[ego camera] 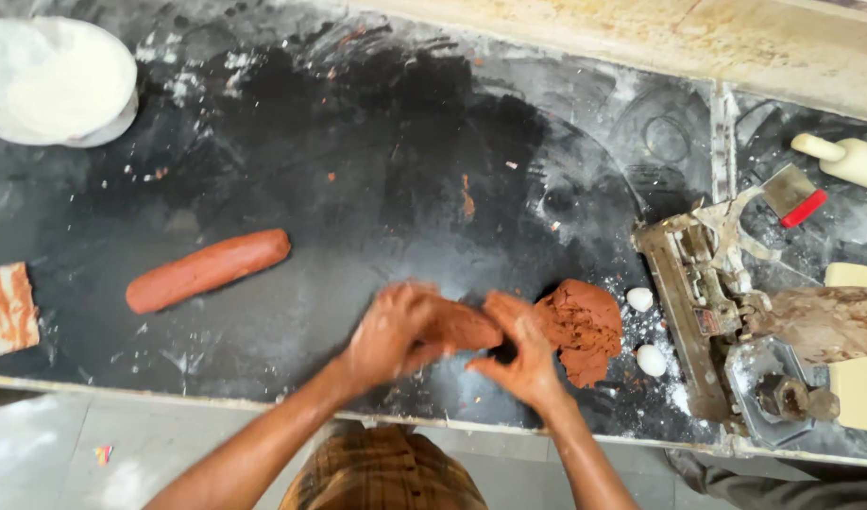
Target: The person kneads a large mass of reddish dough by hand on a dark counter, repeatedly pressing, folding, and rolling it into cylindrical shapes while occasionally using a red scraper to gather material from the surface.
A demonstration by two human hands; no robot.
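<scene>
My left hand (396, 332) is closed around a piece of reddish-brown dough (467, 329) near the front edge of the black counter (377, 170). My right hand (523, 354) touches the other end of that piece with bent fingers. Just to the right lies a larger rough lump of the same dough (585, 326). A long rolled log of dough (207, 270) rests on the counter to the left, well away from both hands.
A bowl of white flour (56, 80) stands at the back left. Two small white balls (646, 331) lie by the lump. A metal balance scale (726, 312), a scraper with a red handle (797, 198) and a rolling pin (849, 161) are at the right. A dough-smeared scraper (7, 310) lies at the left edge.
</scene>
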